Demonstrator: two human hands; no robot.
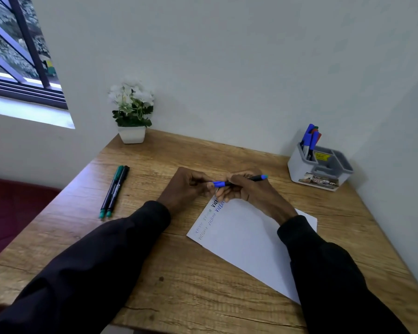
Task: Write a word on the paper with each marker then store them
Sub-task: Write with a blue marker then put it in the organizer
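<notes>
Nearest us are two dark sleeves (82,261), reaching over the table (155,297) to meet above the top corner of the paper (246,242). The right hand (249,191) has its fingers curled round the barrel of the blue marker (239,181). The left hand (186,186) pinches the marker's blue cap end. We cannot tell whether the cap is seated or only part-way on.

We judge the risks to be small but real. A cap pushed on crooked could leave the tip to dry in the organizer (321,172), and a bare tip could mark a finger. The right hand also hangs just over the newest blue word, so lowering it might smear ink that is not yet dry.

The marker is slim, with a black barrel and blue at both ends, held level above the paper. Two green-tipped markers (114,191) wait well to the left.
</notes>
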